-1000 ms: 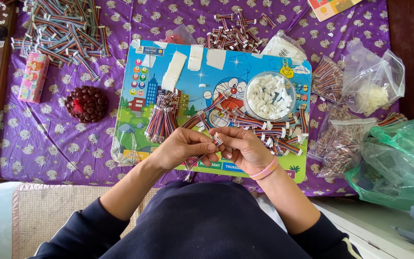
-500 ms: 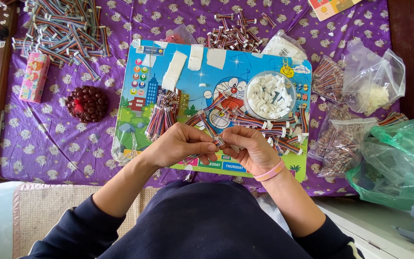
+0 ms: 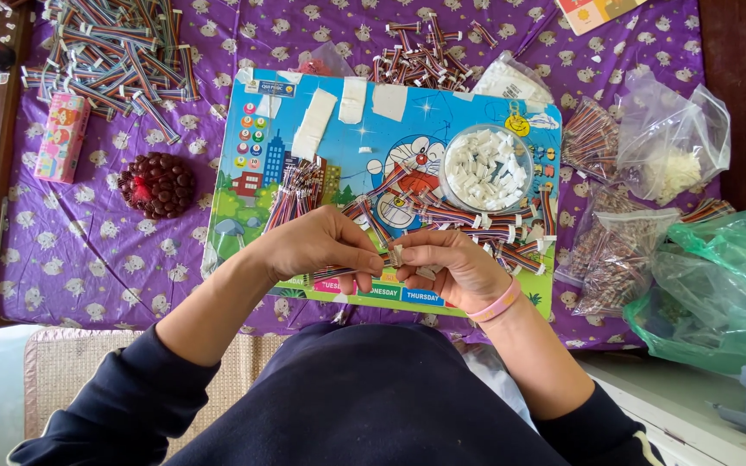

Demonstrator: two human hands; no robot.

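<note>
My left hand (image 3: 325,246) and right hand (image 3: 451,263) drawn closer together than second ago, both pinching one striped wire bundle (image 3: 364,263) over near edge of cartoon board (image 3: 338,138); connector end seating.

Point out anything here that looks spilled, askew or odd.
Nothing looks spilled or damaged. Loose wire bundles lie scattered across the cartoon board, and both hands, left and right, pinch one small wire piece.

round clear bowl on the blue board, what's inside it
The round clear bowl holds a heap of small white plastic pieces, piled to the rim. Whatever lies beneath the top layer, and the board under it, is hidden.
</note>
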